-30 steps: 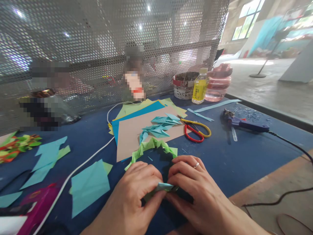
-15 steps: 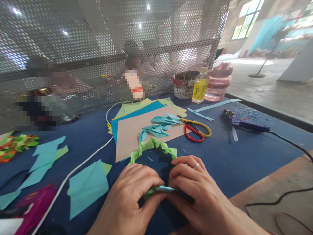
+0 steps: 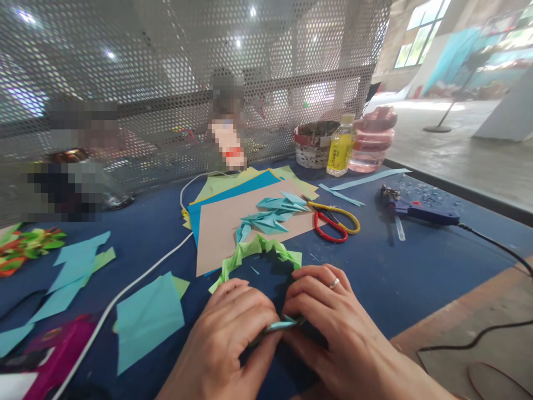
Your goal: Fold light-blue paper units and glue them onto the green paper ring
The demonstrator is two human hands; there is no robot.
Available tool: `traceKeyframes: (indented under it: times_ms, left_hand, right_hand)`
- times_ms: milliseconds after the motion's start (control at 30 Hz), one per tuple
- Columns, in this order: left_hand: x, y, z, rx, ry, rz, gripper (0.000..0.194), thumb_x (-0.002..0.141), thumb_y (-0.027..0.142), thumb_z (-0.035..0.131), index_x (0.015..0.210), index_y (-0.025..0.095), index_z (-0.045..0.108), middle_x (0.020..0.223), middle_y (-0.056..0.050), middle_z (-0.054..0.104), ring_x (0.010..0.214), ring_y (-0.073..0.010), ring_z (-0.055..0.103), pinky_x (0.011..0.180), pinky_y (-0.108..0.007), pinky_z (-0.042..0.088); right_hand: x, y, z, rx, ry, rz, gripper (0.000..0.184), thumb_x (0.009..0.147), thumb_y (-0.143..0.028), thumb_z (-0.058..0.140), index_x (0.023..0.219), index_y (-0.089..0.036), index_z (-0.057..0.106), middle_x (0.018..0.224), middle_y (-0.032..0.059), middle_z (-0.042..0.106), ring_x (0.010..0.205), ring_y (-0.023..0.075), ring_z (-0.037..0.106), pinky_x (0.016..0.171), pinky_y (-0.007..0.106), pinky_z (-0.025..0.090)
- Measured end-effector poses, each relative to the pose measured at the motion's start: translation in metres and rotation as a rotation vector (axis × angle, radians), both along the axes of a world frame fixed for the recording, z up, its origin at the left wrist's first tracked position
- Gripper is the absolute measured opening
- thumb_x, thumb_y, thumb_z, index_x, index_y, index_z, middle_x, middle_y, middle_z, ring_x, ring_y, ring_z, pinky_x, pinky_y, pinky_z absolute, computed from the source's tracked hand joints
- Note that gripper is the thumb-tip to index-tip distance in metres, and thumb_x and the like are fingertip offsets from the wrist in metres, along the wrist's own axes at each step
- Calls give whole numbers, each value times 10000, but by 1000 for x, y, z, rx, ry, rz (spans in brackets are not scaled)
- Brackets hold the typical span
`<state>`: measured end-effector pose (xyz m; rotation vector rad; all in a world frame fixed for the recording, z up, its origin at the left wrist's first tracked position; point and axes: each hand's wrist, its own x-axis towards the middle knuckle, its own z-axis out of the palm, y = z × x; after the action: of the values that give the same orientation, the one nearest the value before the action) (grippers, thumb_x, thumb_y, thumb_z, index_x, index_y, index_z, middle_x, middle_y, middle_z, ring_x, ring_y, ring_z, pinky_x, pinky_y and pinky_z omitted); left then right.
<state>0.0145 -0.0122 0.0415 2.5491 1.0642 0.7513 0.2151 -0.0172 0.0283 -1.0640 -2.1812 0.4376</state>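
Between my left hand (image 3: 241, 328) and my right hand (image 3: 328, 311) is a small folded piece of blue paper (image 3: 280, 325), pinched by the thumbs and fingers of both. Some of it is hidden behind my fingertips. Just beyond my knuckles a curved chain of folded green paper (image 3: 258, 245) lies on the blue tabletop; its near ends run behind my hands. Further back, folded light-blue paper pieces (image 3: 272, 216) rest on a beige sheet (image 3: 220, 233). Scissors (image 3: 335, 222) with one red and one yellow handle lie to the right of them.
Square blue paper sheets (image 3: 150, 322) lie left of a white cable (image 3: 137, 283). A purple glue gun (image 3: 425, 212) is at the right. A yellow-labelled bottle (image 3: 341, 147), a pink bottle (image 3: 372, 139) and a woven basket (image 3: 312, 147) stand at the back by a perforated metal screen (image 3: 175, 66).
My fingertips have shifted on the folded blue paper, with my left thumb and fingers tilting upward slightly. A bit more of the green chain's left end shows.
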Motion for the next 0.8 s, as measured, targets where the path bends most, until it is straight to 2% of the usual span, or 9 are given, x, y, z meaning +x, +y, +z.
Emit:
traceKeyframes:
  times_ms: [200, 400, 800]
  left_hand:
    - [-3, -2, -4, -22, 23, -1, 155, 933, 89, 540, 868, 229, 558, 839, 52, 641, 817, -126, 624, 955, -338, 389]
    - [-1, -2, -8, 13, -47, 15, 132, 913, 120, 618, 917, 241, 566, 841, 61, 669, 800, -131, 635, 942, -336, 403]
    - [2, -4, -14, 18, -83, 25, 187, 932, 51, 498, 864, 224, 521, 791, 46, 594, 769, -134, 560, 951, -358, 360]
  right_hand:
    - [-1, 0, 2, 17, -26, 35, 90, 936, -176, 609, 881, -236, 648, 914, -38, 685, 1056, 160, 556, 1031, 372, 328]
    - [-1, -1, 1, 77, -36, 33, 116, 914, -130, 601, 875, -231, 645, 895, -37, 687, 1020, 148, 573, 1003, 358, 360]
    - [-2, 0, -3, 89, -57, 41, 74, 906, -185, 658, 895, -256, 679, 937, -48, 706, 1061, 173, 585, 1037, 390, 299]
